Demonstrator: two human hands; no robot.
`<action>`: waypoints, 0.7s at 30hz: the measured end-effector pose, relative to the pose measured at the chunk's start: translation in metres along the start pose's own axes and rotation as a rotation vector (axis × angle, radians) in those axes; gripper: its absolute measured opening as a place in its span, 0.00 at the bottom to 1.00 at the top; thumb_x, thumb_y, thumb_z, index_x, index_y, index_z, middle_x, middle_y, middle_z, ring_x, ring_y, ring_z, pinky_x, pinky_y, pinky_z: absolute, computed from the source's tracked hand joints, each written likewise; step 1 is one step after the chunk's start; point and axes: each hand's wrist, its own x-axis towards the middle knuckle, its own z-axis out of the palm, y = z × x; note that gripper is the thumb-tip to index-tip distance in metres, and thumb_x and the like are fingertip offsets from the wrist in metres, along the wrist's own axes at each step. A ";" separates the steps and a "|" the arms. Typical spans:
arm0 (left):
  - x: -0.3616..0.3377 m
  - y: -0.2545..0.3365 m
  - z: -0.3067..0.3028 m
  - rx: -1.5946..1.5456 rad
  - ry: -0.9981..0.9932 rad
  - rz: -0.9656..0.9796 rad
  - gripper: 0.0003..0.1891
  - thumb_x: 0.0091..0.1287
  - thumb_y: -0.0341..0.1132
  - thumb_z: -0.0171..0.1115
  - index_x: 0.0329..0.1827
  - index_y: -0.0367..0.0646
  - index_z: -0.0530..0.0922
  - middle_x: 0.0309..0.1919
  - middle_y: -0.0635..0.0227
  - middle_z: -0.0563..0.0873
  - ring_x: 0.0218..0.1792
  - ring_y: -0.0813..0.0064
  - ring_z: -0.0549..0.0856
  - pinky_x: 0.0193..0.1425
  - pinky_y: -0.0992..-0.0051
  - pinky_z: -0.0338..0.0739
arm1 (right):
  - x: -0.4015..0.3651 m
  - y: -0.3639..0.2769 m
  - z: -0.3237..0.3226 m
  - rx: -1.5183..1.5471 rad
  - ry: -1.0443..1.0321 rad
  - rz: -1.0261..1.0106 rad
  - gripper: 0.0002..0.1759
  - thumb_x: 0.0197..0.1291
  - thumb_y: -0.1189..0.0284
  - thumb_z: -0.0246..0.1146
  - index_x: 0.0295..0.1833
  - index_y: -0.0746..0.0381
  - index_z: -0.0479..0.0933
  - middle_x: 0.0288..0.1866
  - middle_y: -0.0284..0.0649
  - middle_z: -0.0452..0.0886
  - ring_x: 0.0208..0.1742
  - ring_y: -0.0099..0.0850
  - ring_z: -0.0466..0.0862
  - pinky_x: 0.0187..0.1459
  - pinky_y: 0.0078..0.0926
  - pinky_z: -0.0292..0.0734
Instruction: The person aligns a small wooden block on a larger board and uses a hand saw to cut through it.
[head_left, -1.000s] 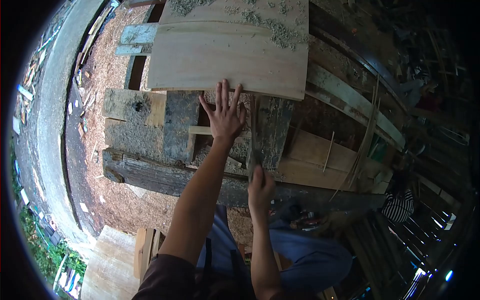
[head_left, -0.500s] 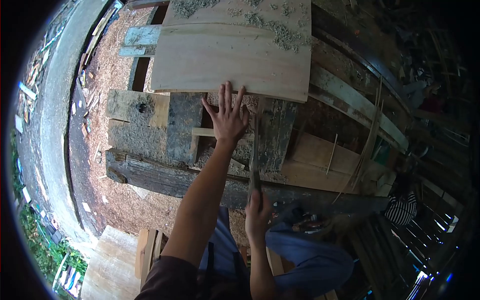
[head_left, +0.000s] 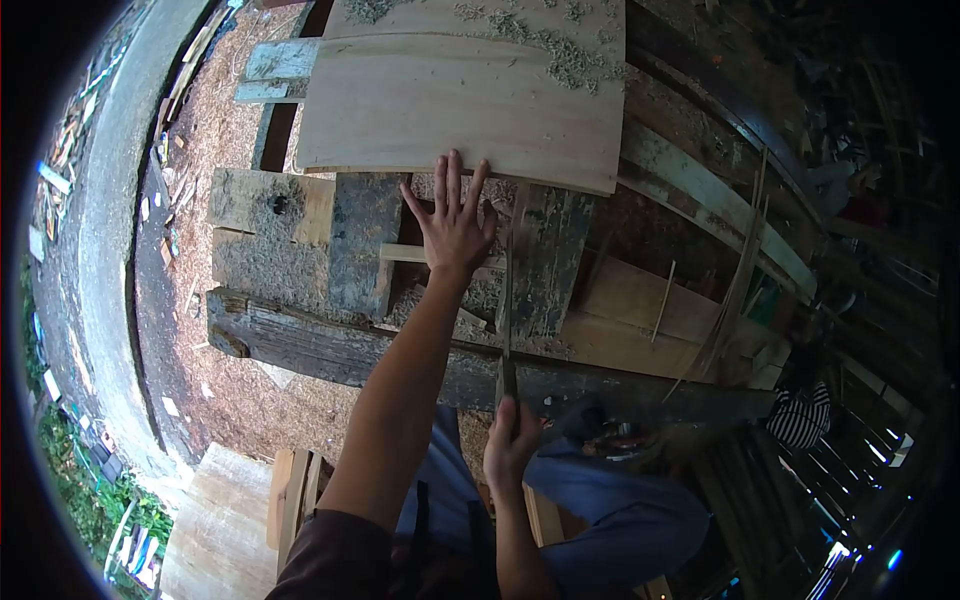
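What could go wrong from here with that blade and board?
The blade in the right hand runs close beside the left hand; a slip might cut the thumb. Only the left fingertips appear to reach the board at its near edge, so it may shift.

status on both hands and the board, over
Left hand open, fingertips on board near edge; right hand gripping long thin tool; shavings on board, clear of hands
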 end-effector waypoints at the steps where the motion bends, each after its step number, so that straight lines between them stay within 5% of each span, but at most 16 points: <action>1: 0.001 -0.001 -0.001 0.006 0.003 0.003 0.35 0.75 0.52 0.49 0.85 0.66 0.55 0.86 0.62 0.49 0.86 0.65 0.46 0.81 0.31 0.29 | 0.019 -0.006 0.007 0.037 -0.009 -0.003 0.22 0.80 0.54 0.53 0.37 0.61 0.72 0.24 0.26 0.64 0.23 0.16 0.64 0.24 0.20 0.58; 3: 0.000 -0.001 0.000 0.015 0.018 0.011 0.35 0.75 0.52 0.48 0.85 0.66 0.55 0.86 0.62 0.48 0.86 0.65 0.46 0.81 0.32 0.29 | 0.049 -0.019 0.014 0.066 -0.031 -0.006 0.22 0.80 0.55 0.53 0.37 0.61 0.72 0.23 0.26 0.63 0.23 0.15 0.64 0.25 0.20 0.57; 5: -0.005 0.000 0.000 0.012 0.002 0.011 0.34 0.75 0.52 0.48 0.85 0.66 0.55 0.86 0.62 0.48 0.86 0.65 0.46 0.81 0.32 0.29 | 0.062 -0.026 0.017 0.017 -0.097 0.017 0.23 0.80 0.57 0.53 0.38 0.67 0.73 0.24 0.36 0.69 0.26 0.25 0.68 0.28 0.31 0.61; 8: 0.000 -0.001 0.000 0.024 0.002 0.005 0.35 0.75 0.52 0.48 0.85 0.66 0.55 0.86 0.63 0.48 0.86 0.65 0.46 0.81 0.32 0.29 | 0.012 0.017 0.005 -0.016 -0.098 0.034 0.24 0.80 0.57 0.52 0.36 0.66 0.71 0.24 0.34 0.67 0.25 0.23 0.66 0.28 0.30 0.60; 13: -0.001 -0.001 0.002 -0.006 -0.008 -0.009 0.38 0.73 0.53 0.50 0.86 0.71 0.49 0.87 0.68 0.46 0.86 0.70 0.44 0.81 0.30 0.30 | 0.062 0.013 0.018 0.127 -0.143 0.051 0.22 0.80 0.56 0.51 0.35 0.61 0.70 0.24 0.29 0.63 0.26 0.18 0.63 0.28 0.25 0.59; 21: 0.000 -0.001 -0.001 0.013 -0.007 0.015 0.36 0.74 0.51 0.49 0.85 0.66 0.53 0.86 0.62 0.47 0.86 0.65 0.45 0.82 0.33 0.29 | 0.022 0.047 0.008 0.196 -0.157 0.113 0.21 0.81 0.55 0.50 0.39 0.61 0.69 0.27 0.26 0.61 0.27 0.17 0.61 0.29 0.23 0.58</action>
